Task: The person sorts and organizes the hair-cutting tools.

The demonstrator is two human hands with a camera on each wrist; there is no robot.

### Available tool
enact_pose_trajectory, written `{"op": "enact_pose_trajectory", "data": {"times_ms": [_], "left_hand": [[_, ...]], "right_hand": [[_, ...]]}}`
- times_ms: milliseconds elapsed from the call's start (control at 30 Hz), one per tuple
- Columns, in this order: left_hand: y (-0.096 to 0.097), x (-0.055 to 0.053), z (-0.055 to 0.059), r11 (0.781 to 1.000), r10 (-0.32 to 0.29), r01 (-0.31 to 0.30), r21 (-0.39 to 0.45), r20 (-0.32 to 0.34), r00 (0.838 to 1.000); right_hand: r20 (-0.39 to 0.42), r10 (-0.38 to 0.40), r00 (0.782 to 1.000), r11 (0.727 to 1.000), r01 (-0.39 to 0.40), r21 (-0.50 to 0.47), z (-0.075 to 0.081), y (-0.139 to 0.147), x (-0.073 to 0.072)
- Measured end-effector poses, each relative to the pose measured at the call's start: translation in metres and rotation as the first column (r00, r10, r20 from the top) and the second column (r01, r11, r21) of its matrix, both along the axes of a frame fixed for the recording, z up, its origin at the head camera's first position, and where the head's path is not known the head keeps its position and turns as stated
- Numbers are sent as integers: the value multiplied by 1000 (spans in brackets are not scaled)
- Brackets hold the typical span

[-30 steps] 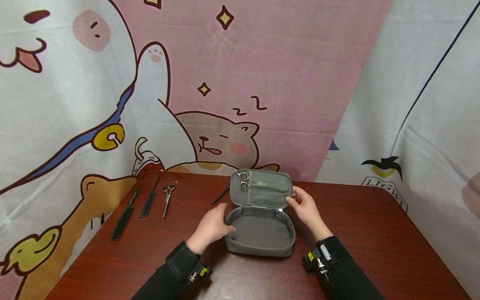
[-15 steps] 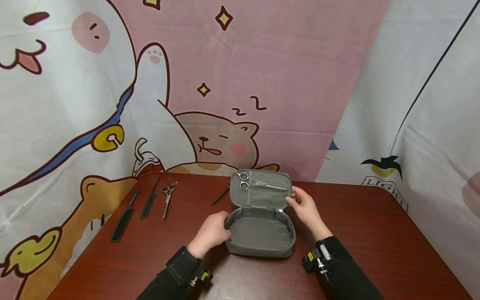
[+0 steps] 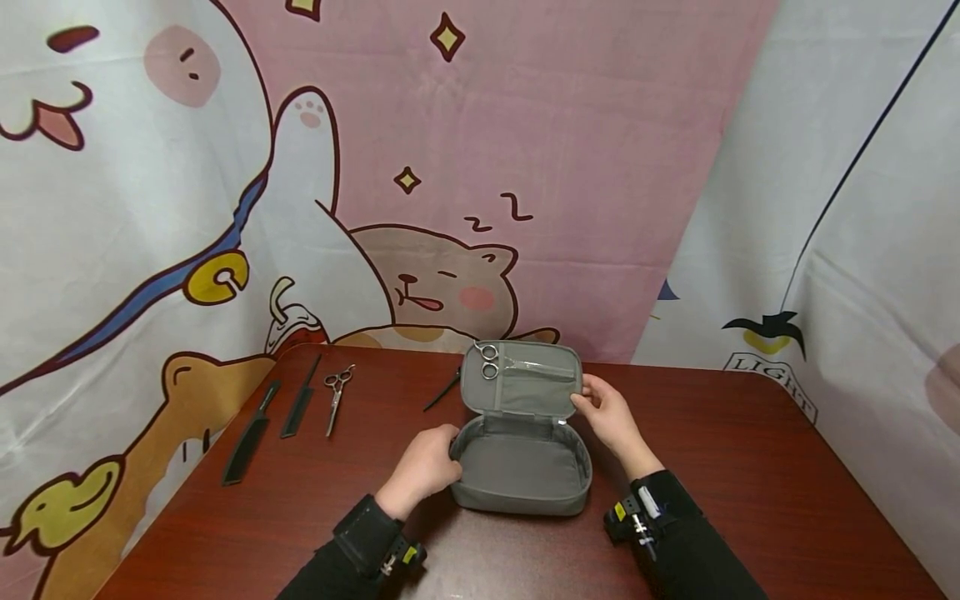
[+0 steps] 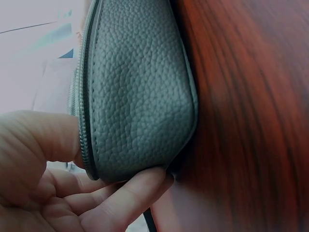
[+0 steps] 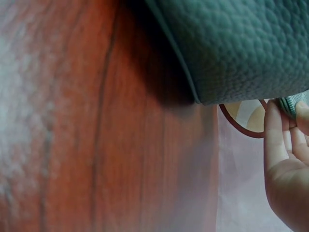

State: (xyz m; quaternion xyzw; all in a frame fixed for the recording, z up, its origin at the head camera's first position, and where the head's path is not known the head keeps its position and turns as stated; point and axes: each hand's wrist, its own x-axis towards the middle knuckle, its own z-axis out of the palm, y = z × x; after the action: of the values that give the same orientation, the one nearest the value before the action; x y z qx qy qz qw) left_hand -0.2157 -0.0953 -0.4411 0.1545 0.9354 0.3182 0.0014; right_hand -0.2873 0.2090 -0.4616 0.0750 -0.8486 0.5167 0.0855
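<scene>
I've got the gray case (image 3: 521, 502) sitting crosswise between my left hand (image 3: 422, 465), pinching its side, and right hand (image 3: 611, 417), pinching the raised lid (image 3: 542, 396).

At eight o'clock from the head view's centre, a wide black comb (image 3: 246, 442), a slimmer comb (image 3: 297, 410) and silver scissors (image 3: 336, 400) lie on the wooden tabletop (image 3: 750, 467). Printed cartoon fabric (image 3: 585, 150) hangs behind, with a yellow bell (image 3: 202, 277) at nine, a star (image 3: 447, 37) at twelve and a dark-winged bird (image 3: 774, 327) at three.
</scene>
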Motion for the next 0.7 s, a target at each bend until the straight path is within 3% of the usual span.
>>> {"op": "enact_pose_trajectory", "data": {"times_ms": [233, 700], "left_hand": [[-1, 0, -2, 1000, -6, 6, -3, -26, 1000], [-1, 0, -2, 1000, -9, 9, -14, -21, 1000]], "right_hand": [[83, -1, 997, 1000, 0, 9, -2, -1, -1], [167, 51, 985, 999, -48, -25, -5, -1, -1]]}}
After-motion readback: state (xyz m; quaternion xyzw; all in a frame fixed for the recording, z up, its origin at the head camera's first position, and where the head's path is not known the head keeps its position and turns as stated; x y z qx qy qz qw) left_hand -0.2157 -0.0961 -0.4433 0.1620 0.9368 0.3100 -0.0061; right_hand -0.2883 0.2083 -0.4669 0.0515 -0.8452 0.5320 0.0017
